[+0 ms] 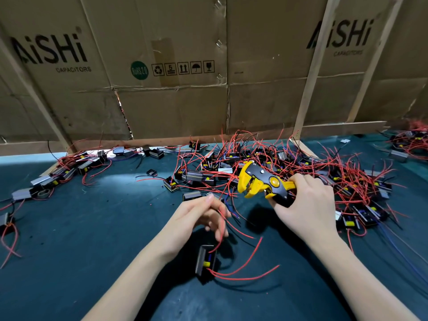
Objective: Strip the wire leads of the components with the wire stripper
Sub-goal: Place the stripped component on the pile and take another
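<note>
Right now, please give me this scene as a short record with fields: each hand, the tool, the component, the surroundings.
left hand: pinches a red wire lead of the component
right hand: grips the wire stripper handles
wire stripper: yellow and black, raised above the mat, no lead in it
component: small black block hanging below the left hand
mat: dark green
pile: many components with red leads, behind the stripper
backdrop: cardboard boxes

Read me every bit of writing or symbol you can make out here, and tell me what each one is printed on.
"AiSHi" over "CAPACITORS": left cardboard box, first letter partly cut off.
"AiSHi" over "CAPACITORS": right cardboard box, the small line blurred.
"RoHS 2.0": green round sticker on the middle cardboard.
"5" in the row of handling symbols: recycling, stacking limit, arrows up, umbrella, glass.
Small dark mark further right: too blurred to read.
Wire stripper and components: no readable text.
</note>
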Demonstrator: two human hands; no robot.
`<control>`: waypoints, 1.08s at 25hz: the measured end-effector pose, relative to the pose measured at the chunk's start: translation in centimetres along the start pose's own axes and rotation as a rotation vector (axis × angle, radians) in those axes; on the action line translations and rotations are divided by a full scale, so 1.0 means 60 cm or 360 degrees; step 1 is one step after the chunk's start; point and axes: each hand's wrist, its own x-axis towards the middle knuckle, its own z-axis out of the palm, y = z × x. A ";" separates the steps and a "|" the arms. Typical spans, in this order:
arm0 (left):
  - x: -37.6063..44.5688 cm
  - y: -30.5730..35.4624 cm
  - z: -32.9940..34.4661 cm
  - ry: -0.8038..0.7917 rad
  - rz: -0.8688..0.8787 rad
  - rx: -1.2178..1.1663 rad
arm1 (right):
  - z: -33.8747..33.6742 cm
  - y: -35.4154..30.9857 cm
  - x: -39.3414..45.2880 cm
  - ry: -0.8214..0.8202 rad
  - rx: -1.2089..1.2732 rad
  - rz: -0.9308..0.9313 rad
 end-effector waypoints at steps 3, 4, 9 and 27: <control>-0.001 -0.001 -0.001 -0.0037 0.0029 -0.0089 | 0.002 0.002 0.000 0.0026 -0.0005 -0.0008; -0.002 -0.001 0.000 -0.0036 0.0034 -0.0049 | 0.002 0.002 0.000 0.0026 -0.0011 -0.0005; -0.008 0.000 0.025 0.0098 0.0132 0.0658 | 0.004 0.000 0.001 0.0038 -0.0016 0.0005; -0.001 0.011 0.031 0.0124 -0.0103 0.0194 | 0.006 0.003 0.002 0.0059 -0.0051 0.0030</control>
